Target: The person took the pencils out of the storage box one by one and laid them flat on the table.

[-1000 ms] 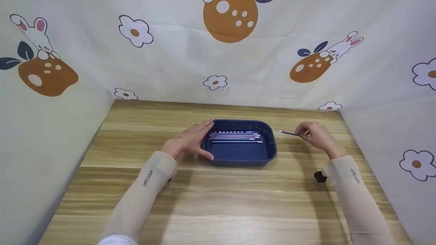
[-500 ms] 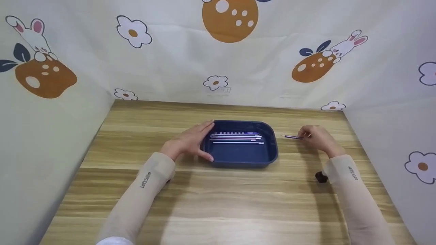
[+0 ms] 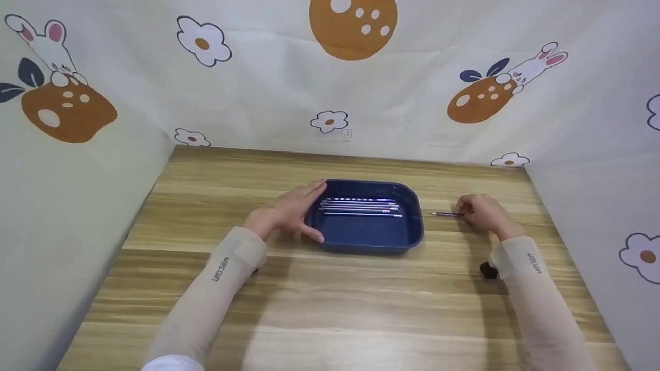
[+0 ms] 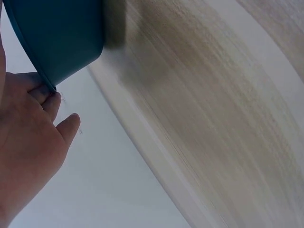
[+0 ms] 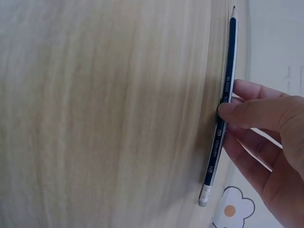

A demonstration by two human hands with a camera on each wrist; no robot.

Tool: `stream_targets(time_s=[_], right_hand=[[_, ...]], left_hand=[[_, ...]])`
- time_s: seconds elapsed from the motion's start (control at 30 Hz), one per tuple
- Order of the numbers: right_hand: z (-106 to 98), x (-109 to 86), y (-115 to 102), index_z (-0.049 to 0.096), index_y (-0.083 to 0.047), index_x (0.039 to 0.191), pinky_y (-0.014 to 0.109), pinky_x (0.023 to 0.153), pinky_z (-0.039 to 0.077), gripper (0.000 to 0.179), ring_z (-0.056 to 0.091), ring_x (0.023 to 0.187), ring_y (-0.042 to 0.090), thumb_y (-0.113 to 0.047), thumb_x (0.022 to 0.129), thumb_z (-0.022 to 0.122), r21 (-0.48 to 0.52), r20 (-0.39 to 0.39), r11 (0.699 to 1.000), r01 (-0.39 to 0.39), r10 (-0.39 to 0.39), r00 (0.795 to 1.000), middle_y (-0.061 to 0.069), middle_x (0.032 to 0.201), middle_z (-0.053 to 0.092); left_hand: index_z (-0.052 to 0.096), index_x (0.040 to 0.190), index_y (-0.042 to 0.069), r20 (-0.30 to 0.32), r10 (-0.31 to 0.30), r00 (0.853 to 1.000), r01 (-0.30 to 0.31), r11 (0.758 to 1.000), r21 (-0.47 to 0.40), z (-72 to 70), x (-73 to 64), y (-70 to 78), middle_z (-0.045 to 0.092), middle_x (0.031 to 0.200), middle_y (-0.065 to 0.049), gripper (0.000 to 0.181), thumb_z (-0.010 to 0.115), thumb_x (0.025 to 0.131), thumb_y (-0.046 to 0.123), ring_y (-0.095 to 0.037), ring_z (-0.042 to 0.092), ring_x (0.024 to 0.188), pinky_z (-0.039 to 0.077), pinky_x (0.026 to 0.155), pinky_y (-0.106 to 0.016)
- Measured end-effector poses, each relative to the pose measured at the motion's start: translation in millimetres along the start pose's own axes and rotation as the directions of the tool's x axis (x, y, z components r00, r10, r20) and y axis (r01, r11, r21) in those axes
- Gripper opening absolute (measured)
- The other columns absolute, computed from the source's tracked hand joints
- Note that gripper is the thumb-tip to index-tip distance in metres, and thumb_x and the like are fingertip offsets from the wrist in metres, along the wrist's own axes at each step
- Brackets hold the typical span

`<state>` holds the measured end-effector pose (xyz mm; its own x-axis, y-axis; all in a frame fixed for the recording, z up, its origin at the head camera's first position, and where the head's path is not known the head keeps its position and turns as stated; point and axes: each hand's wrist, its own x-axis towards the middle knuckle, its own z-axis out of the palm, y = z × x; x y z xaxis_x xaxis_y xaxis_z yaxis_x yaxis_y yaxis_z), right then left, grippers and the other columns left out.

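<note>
Several pencils (image 3: 361, 209) lie side by side in the tray (image 3: 366, 248), roughly along its length and gathered toward the far side, with a spotted one farthest back and bare floor in front; an exact count is hard to make. One more pencil (image 3: 445, 214) is outside, just beyond the tray's right end and apart from it, in the grip of the right hand (image 3: 482, 214). The right wrist view shows a narrow pinch, the thumb on one side near the pencil's middle and fingers behind, with the sharp end and the white eraser both free. The sharp end points toward the tray. The pencil is low over the table (image 3: 340, 304); whether it touches the wood cannot be told. The left hand (image 3: 283, 214) holds the tray's left end in a wide clasp, thumb at the near corner and fingers at the far one. The work looks well along, since most pencils in sight are in the tray and only the pinched one remains unsettled. This moment alone does not tell whether it is bound in or out.
</note>
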<state>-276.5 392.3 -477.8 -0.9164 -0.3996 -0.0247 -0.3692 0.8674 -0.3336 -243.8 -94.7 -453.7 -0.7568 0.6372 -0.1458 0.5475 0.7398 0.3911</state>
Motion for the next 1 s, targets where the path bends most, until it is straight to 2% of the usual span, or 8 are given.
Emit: stream_targets(time_s=[0.2,0.4,0.5,0.67,0.83,1.0], right_hand=[[-3.0,-2.8,-3.5,0.069,-0.007,0.087,0.047,0.077,0.050,0.022,0.061,0.082,0.026,0.009,0.073,0.061,-0.038,0.039,0.999,-0.039,0.041,0.998,0.009,0.086,0.068],[0.0,-1.9,-9.1,0.068,-0.007,0.088,0.044,0.075,0.051,0.022,0.062,0.081,0.025,0.006,0.073,0.062,-0.019,0.028,0.998,-0.055,0.056,0.998,0.008,0.086,0.068],[-3.3,-1.5,-13.2,0.067,-0.007,0.089,0.044,0.074,0.051,0.017,0.062,0.080,0.025,0.002,0.076,0.061,-0.017,0.000,0.998,-0.054,0.054,0.999,0.009,0.085,0.067],[-11.7,-0.4,-21.0,0.066,-0.003,0.093,0.046,0.077,0.051,0.010,0.062,0.083,0.028,-0.004,0.083,0.065,-0.011,-0.048,0.999,-0.037,0.037,0.998,0.012,0.087,0.067],[-15.6,0.7,-30.7,0.065,0.001,0.097,0.047,0.081,0.051,0.016,0.063,0.086,0.030,-0.007,0.084,0.068,0.032,-0.051,0.999,-0.005,0.007,0.999,0.015,0.091,0.068],[-18.9,-0.9,-42.2,0.064,0.003,0.104,0.048,0.086,0.051,0.023,0.064,0.093,0.032,-0.003,0.082,0.069,0.081,-0.064,0.996,0.030,-0.025,0.998,0.016,0.097,0.067]], left_hand=[[0.007,0.152,0.010,0.002,0.009,1.000,-0.009,1.000,0.020,-2.4,-1.7,2.0,0.001,0.160,-0.003,0.130,0.068,0.058,0.076,-0.020,0.005,0.146,0.013,0.119,-0.039],[0.007,0.153,0.011,0.012,-0.004,1.000,0.004,1.000,0.013,-1.1,-4.7,1.4,0.000,0.160,-0.004,0.129,0.070,0.059,0.073,-0.021,0.004,0.146,0.013,0.119,-0.040],[0.007,0.153,0.011,0.010,-0.009,1.000,0.009,1.000,0.013,-0.6,-4.3,1.6,0.000,0.160,-0.004,0.129,0.070,0.059,0.073,-0.021,0.004,0.146,0.013,0.118,-0.040],[0.006,0.153,0.012,0.005,-0.018,1.000,0.018,1.000,0.002,-0.2,-1.3,3.0,-0.001,0.160,-0.002,0.129,0.071,0.059,0.072,-0.020,0.003,0.146,0.011,0.119,-0.039],[0.003,0.153,0.014,0.020,-0.036,0.999,0.036,0.999,-0.016,-3.4,-1.0,3.6,-0.003,0.160,-0.002,0.129,0.073,0.059,0.070,-0.020,0.001,0.146,0.010,0.119,-0.039],[0.003,0.153,0.014,0.025,-0.037,0.999,0.037,0.999,-0.011,-2.9,-1.8,4.3,-0.003,0.160,-0.002,0.130,0.071,0.058,0.072,-0.019,0.001,0.146,0.011,0.119,-0.039]])
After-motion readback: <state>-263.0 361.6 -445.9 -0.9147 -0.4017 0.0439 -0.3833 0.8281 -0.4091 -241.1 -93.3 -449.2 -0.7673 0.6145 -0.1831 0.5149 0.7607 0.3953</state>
